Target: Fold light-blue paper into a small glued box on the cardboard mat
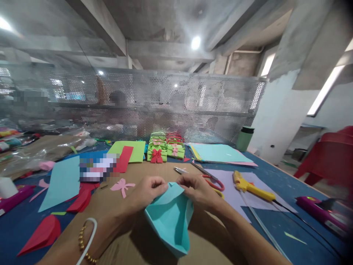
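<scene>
Both hands hold a folded light-blue paper box (169,221) above a brown cardboard sheet (118,235). My left hand (150,191) pinches its upper left edge between thumb and fingers. At the upper right edge, my right hand (195,189) grips the paper the same way. The far flap is folded over between the two hands, and the hollow inside faces me. A pink paper bow cutout (122,187) lies left of my left hand. Red-handled scissors (211,178) rest just beyond my right hand.
A yellow glue gun (253,189) lies on lilac paper at right, its cord trailing toward me. Small green paper bags (157,151) stand at the back. A green bottle (245,139) stands back right. Red paper pieces (41,235) and a blue sheet (62,182) lie left.
</scene>
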`<state>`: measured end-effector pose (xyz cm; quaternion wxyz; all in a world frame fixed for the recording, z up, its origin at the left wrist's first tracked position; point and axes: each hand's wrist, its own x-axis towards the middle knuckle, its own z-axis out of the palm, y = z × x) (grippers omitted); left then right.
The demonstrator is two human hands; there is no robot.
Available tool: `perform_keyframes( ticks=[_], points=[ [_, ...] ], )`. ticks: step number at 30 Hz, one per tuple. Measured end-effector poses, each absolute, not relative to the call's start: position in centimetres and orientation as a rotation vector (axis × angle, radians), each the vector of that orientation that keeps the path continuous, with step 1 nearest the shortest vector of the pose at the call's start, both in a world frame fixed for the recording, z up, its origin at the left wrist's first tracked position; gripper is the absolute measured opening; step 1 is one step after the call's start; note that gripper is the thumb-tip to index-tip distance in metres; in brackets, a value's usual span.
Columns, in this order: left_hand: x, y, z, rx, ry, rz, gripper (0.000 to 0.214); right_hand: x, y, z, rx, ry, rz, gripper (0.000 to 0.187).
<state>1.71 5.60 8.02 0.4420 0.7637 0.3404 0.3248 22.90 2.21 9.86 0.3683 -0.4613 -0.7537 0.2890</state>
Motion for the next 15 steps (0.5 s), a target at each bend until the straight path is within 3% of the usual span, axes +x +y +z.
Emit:
perform_keyframes(
  ticks=[15],
  points=[
    [2.0, 4.0, 7.9, 1.569, 0.775, 0.709, 0.046, 22.4, 1.3, 10.5, -1.098, -1.960, 0.817, 0.030]
  ],
)
